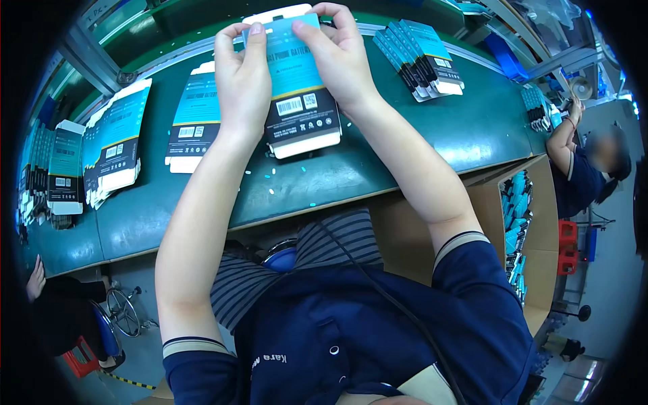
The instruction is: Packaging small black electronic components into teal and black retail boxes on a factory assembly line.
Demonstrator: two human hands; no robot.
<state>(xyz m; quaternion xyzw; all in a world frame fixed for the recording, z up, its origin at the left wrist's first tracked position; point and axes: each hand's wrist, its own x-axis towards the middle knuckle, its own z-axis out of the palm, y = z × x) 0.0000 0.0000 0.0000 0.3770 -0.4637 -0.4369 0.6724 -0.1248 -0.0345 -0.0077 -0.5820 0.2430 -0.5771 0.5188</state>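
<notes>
At the far middle of the bench I hold a teal and black cardboard box (294, 74) with a thin yellow band and white end flaps. My left hand (243, 84) grips its upper left edge, thumb on the printed face. My right hand (337, 57) has the upper right edge, thumb also on the face. Whether the box is flat or opened up, I cannot tell. Just left of my left forearm lies a pile of matching flat boxes (191, 125). Some boxes may lie hidden under the held one.
More flat boxes (116, 138) stand in stacks at the left, and a fanned stack (428, 61) lies at the right. Small pale bits dot the green bench (378, 165). A large carton (540, 229) of boxes stands right of me. Co-workers (587, 162) sit at both sides.
</notes>
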